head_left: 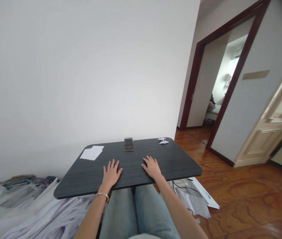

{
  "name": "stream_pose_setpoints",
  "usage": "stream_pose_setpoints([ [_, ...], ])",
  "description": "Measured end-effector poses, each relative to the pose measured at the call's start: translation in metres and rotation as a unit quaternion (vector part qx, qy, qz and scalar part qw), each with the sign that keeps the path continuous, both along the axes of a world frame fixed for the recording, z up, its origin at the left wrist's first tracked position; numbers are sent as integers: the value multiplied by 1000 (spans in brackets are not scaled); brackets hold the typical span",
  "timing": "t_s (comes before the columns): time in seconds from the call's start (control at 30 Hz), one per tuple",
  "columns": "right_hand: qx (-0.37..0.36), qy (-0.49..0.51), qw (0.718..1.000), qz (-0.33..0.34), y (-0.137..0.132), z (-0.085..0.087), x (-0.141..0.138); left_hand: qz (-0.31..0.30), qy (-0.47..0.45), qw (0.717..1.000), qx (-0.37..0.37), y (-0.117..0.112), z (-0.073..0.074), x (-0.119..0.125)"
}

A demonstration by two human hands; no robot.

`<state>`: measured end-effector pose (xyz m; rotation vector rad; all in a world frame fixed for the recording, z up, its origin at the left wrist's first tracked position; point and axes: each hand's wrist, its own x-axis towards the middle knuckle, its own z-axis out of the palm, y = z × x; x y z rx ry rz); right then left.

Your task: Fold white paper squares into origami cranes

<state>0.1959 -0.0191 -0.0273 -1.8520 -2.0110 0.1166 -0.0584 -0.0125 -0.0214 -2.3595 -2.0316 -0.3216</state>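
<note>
My left hand lies flat on the dark wood-grain table, palm down with fingers spread. A bracelet circles that wrist. To the right, my right hand also rests flat on the tabletop, fingers apart, holding nothing. White paper sheets lie at the back left, up and left of my left hand. Between and beyond both hands stands a small phone-like object on a stand, its display blurred. Two folded white paper cranes sit at the back right corner.
A white wall borders the table's far side. Crumpled cloth lies at the lower left. Papers and a black cable are on the wooden floor at the right. A dark red door frame opens onto another room.
</note>
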Motion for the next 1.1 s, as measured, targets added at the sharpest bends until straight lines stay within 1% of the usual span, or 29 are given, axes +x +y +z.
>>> stream_pose_setpoints([
  [0.17,1,2,1000,1,-2,0,0,-1,2,1000,5,3,-1,-2],
  [0.6,-5,-5,1000,0,2,-6,-1,6,-2,1000,17,-3,-6,-5],
  [0.7,-4,-6,1000,-1,2,-7,-2,30,-2,999,18,1,-8,-9],
  [0.8,-5,-6,1000,0,2,-8,-1,95,-3,995,19,11,-7,-22],
  [0.9,-8,-10,1000,3,3,-9,-1,147,-3,989,20,25,-2,-46],
  [1.0,-6,-11,1000,3,5,-12,0,178,1,984,20,37,5,-73],
  [1.1,-7,-14,1000,1,7,-14,0,189,7,982,17,44,10,-92],
])
